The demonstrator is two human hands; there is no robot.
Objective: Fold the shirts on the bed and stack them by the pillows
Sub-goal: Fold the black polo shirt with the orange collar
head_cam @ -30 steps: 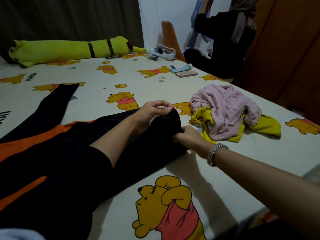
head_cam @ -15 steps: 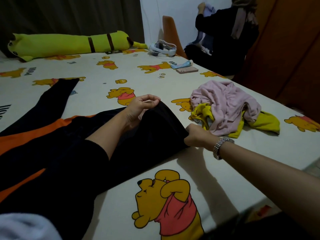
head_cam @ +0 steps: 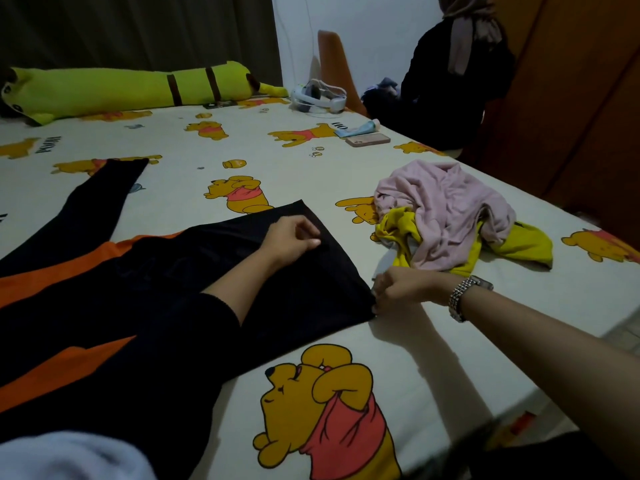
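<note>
A black shirt with orange stripes (head_cam: pixel 166 278) lies spread flat across the left half of the bed. My left hand (head_cam: pixel 291 237) rests on its far right end, fingers curled, pinching the cloth. At the shirt's near right corner my right hand (head_cam: pixel 394 289), with a metal watch on the wrist, pinches the hem. A crumpled pink shirt (head_cam: pixel 446 209) lies on top of a yellow shirt (head_cam: pixel 516 244) to the right of my hands. One black sleeve reaches toward the far left.
A long lime-green plush bolster (head_cam: pixel 124 88) lies along the bed's far edge. A headset (head_cam: pixel 318 97), a tube (head_cam: pixel 360 128) and a phone (head_cam: pixel 367 139) sit at the far right corner. A person in dark clothes (head_cam: pixel 450 81) sits beyond the bed. A wooden wardrobe (head_cam: pixel 571 98) stands on the right.
The bunched end of the black shirt has been pulled out flat. My right hand slid toward me along the hem to the near corner; my left hand lowered onto the cloth.
</note>
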